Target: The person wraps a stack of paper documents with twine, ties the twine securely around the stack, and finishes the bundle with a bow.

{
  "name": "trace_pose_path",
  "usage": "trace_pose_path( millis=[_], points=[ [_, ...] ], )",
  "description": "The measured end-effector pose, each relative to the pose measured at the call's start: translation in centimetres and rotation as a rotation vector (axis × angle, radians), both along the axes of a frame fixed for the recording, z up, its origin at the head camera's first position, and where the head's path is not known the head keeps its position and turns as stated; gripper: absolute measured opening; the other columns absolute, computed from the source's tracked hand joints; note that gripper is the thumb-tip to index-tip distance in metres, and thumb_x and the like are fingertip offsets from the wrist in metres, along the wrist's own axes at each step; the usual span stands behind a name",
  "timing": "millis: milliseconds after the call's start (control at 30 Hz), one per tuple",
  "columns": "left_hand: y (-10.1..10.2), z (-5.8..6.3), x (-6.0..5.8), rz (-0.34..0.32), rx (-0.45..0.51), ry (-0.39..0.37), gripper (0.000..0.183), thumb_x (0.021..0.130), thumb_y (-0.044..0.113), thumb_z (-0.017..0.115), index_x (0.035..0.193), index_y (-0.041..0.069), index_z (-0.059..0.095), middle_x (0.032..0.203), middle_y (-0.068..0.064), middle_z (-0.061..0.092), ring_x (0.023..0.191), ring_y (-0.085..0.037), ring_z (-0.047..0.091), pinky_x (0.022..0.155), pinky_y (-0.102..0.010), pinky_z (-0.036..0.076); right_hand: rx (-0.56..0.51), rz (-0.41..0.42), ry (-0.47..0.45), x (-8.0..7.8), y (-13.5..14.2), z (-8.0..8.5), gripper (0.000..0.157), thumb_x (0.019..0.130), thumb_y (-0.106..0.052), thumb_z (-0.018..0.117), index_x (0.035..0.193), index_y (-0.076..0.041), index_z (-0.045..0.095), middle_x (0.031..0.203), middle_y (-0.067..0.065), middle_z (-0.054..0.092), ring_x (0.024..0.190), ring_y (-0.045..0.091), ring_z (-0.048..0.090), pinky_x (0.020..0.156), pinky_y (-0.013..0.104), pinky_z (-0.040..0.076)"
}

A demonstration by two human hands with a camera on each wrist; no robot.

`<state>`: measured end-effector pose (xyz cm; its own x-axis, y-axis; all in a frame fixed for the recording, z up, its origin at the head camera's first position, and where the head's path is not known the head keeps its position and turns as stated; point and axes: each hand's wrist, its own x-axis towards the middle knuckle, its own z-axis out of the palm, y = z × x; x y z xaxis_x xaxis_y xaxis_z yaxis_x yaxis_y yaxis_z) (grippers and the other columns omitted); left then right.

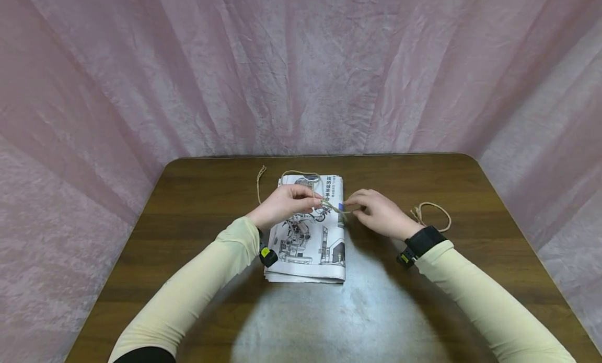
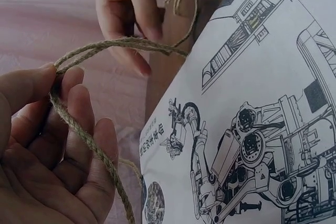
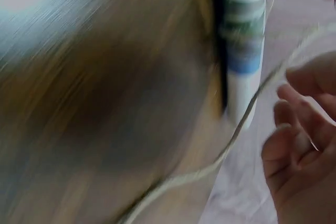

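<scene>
A folded newspaper with black line drawings lies on the table, a length of twine across its upper part. Thumb and fingers of my left hand pinch the twine above the paper; in the left wrist view, a doubled strand leaves the pinch and a single one hangs below. My right hand is just beyond the newspaper's right edge. Its fingers are loosely bent, close by the strand in the right wrist view, without gripping it. Blur there hides whether they touch.
One twine end stretches left of the newspaper, frayed at its tip. A loop of twine lies on the wooden table right of my right hand. Pink curtains hang behind and beside the table.
</scene>
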<state>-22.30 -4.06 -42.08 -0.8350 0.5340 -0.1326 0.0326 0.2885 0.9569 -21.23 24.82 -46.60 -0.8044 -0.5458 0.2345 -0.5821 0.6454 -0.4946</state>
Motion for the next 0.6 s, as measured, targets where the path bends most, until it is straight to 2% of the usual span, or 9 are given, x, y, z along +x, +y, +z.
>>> trace_pose_path(
  millis=[100, 267, 400, 500, 600],
  points=[
    [0.0, -0.1, 0.0, 0.001, 0.006, 0.006, 0.024, 0.093, 0.031, 0.071, 0.110, 0.014, 0.073, 0.112, -0.004, 0.068, 0.109, -0.038, 0.062, 0.094, -0.044, 0.051, 0.030, 0.058, 0.017, -0.1, -1.2, 0.1, 0.016, 0.093, -0.013, 0.067, 0.107, -0.014, 0.074, 0.115, 0.002, 0.065, 0.102, 0.020, 0.054, 0.084, 0.038, 0.046],
    [0.0, -0.4, 0.0, 0.051, 0.075, 0.010, 0.023, 0.095, 0.026, 0.069, 0.111, 0.010, 0.072, 0.116, -0.004, 0.067, 0.109, -0.033, 0.062, 0.092, -0.038, 0.052, -0.038, -0.016, -0.044, 0.1, -1.5, 0.5, 0.007, 0.095, -0.020, 0.068, 0.099, -0.019, 0.073, 0.106, -0.003, 0.068, 0.096, 0.014, 0.058, 0.081, 0.038, 0.049],
    [-0.5, -1.1, -0.1, 0.118, 0.210, -0.047, 0.024, 0.096, 0.020, 0.066, 0.113, 0.002, 0.068, 0.122, -0.006, 0.065, 0.114, -0.027, 0.060, 0.098, -0.038, 0.049, -0.085, -0.061, -0.086, 0.5, -1.2, 0.9, 0.010, 0.096, -0.021, 0.067, 0.102, -0.018, 0.073, 0.095, -0.008, 0.068, 0.083, 0.011, 0.060, 0.073, 0.037, 0.050],
    [-0.8, -1.7, -0.2, 0.139, 0.324, -0.094, 0.023, 0.098, 0.017, 0.063, 0.112, -0.001, 0.065, 0.123, -0.010, 0.063, 0.116, -0.027, 0.058, 0.105, -0.046, 0.043, -0.070, -0.063, -0.059, 0.9, -0.7, 1.0, 0.012, 0.097, -0.023, 0.066, 0.105, -0.018, 0.073, 0.093, -0.009, 0.068, 0.080, 0.010, 0.058, 0.072, 0.035, 0.049],
    [-1.4, -1.9, -0.5, 0.171, 0.453, -0.132, 0.020, 0.101, 0.018, 0.060, 0.110, 0.001, 0.064, 0.122, -0.013, 0.063, 0.117, -0.030, 0.057, 0.109, -0.053, 0.035, -0.067, -0.072, -0.037, 1.2, 0.0, 1.1, 0.014, 0.097, -0.029, 0.065, 0.104, -0.020, 0.073, 0.093, -0.012, 0.067, 0.080, 0.009, 0.058, 0.072, 0.034, 0.049]
  ],
)
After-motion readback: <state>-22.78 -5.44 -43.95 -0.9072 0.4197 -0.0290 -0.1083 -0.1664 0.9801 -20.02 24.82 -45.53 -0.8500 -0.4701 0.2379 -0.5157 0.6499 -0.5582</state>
